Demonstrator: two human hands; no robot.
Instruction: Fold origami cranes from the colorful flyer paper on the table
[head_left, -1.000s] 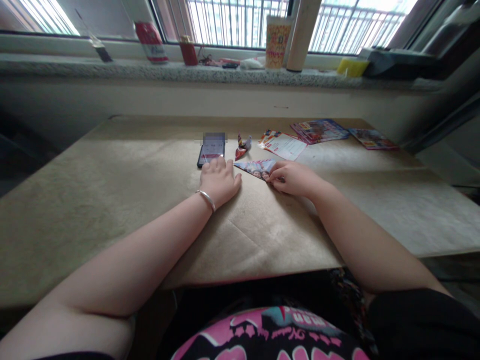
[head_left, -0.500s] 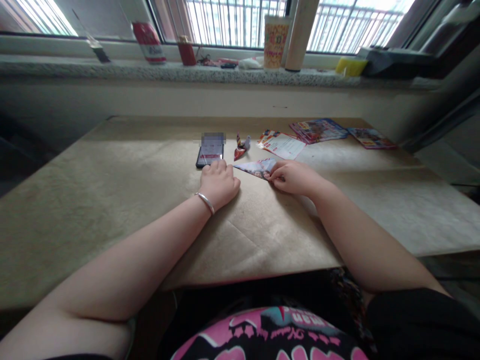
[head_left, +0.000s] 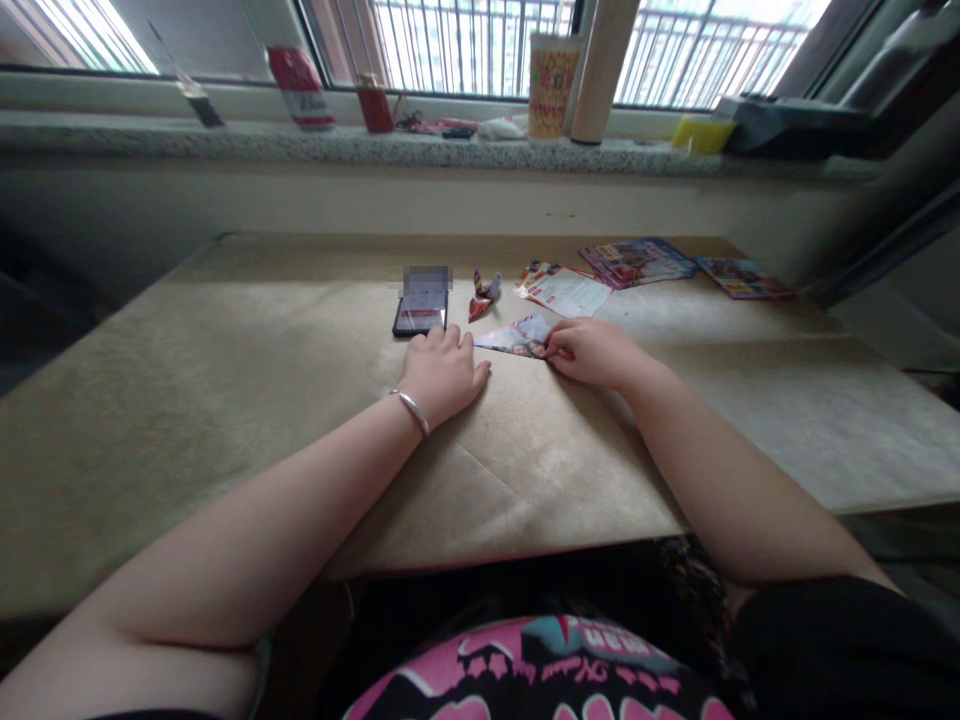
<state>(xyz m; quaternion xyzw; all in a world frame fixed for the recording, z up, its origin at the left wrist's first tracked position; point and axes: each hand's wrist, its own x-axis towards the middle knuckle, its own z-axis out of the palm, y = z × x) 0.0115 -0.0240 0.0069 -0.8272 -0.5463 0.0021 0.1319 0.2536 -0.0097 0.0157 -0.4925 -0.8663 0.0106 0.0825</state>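
Observation:
A folded piece of printed paper (head_left: 517, 336), roughly triangular, lies on the table between my hands. My right hand (head_left: 592, 352) pinches its right end between thumb and fingers. Flat on the table, my left hand (head_left: 444, 372) has its fingers stretched out and the thumb apart, close to the paper's left tip; I cannot tell whether a fingertip touches it. Just beyond the left fingers lies a phone (head_left: 421, 304) with its screen lit. A small folded paper figure (head_left: 485, 294), red and grey, stands between the phone and the sheets.
Printed sheets (head_left: 566, 290) lie behind my right hand, with colourful leaflets (head_left: 637, 262) and another leaflet (head_left: 742, 277) farther right. On the windowsill (head_left: 450, 150) stand a red can (head_left: 300, 88), a paper cup (head_left: 553, 88) and a yellow object (head_left: 702, 134).
My left thumb has spread away from the fingers, and the left hand has drawn slightly back from the phone. The folded paper has shifted a little to the right with my right hand.

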